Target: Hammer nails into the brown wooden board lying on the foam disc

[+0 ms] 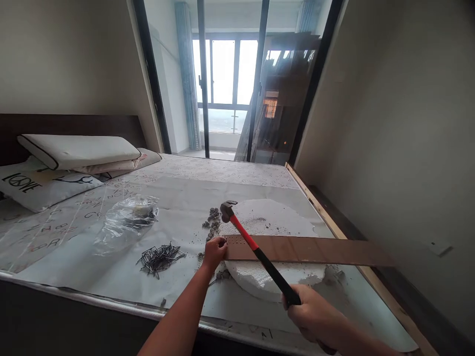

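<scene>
My right hand [311, 314] is closed around the black grip of a claw hammer [244, 232] with a red and black handle. The hammer's head is raised at the upper left, above the far side of a long brown board [308, 250]. My left hand [216, 250] is closed at the board's left end, beside rows of small holes; whatever its fingers pinch is hidden. Under the board lies a white foam disc [282, 217] with dark crumbs on it. A pile of nails [160, 259] rests to the left of my left hand.
Grey debris [213, 222] lies along the disc's left side. A clear plastic bag [128, 217] sits farther left on the covered mattress [178, 193]. Pillows [81, 152] are at the far left. A wooden rail [326, 217] runs along the right edge near the wall.
</scene>
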A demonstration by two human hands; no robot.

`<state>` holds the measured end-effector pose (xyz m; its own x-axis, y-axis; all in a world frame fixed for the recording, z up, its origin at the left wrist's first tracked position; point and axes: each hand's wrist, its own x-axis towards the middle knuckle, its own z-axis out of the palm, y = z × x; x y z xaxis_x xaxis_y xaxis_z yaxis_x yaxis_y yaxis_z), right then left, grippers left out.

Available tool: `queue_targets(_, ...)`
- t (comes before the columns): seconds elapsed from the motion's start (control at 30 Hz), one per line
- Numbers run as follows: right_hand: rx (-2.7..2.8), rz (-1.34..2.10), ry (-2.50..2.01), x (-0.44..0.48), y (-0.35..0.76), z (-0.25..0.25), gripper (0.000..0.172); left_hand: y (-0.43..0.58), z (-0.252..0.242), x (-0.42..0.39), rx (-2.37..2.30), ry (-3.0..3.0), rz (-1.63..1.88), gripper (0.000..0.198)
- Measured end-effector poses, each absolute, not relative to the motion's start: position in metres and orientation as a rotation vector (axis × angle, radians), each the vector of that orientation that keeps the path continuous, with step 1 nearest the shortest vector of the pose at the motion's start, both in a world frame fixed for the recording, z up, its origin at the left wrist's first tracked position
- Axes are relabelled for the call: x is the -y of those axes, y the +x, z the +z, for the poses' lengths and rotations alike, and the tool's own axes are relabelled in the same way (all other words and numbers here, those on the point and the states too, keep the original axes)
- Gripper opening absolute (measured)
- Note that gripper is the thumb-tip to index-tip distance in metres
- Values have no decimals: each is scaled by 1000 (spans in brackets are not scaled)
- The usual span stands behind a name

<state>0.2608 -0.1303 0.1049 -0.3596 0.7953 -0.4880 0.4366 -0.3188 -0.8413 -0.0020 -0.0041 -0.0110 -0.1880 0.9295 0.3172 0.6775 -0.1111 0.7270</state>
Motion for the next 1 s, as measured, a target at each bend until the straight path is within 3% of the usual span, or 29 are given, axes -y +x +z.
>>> queue_targets(1.0,1615,1742,-1645,127,260,101,17,-1,-11,2,-1854,1720,1192,20)
